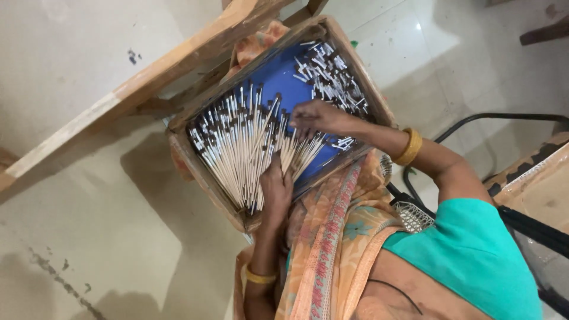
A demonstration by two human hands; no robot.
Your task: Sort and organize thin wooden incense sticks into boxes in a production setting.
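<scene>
A wooden tray (204, 178) with a blue lining (284, 83) lies tilted across my lap. A fanned bundle of thin pale sticks with dark tips (237, 142) fills its left part. More short sticks (332, 77) lie scattered at its far end. My left hand (276, 188) is curled over the near ends of the fanned bundle and holds them down against the tray. My right hand (317, 117) reaches in from the right, its fingertips pinched on a few sticks in the middle of the tray. Each wrist wears a gold bangle.
A wooden frame bar (136, 83) runs diagonally behind the tray over a pale tiled floor (89, 225). An orange patterned cloth (332, 237) drapes my lap. A black metal chair frame (504, 117) and a cardboard box (542, 186) stand at the right.
</scene>
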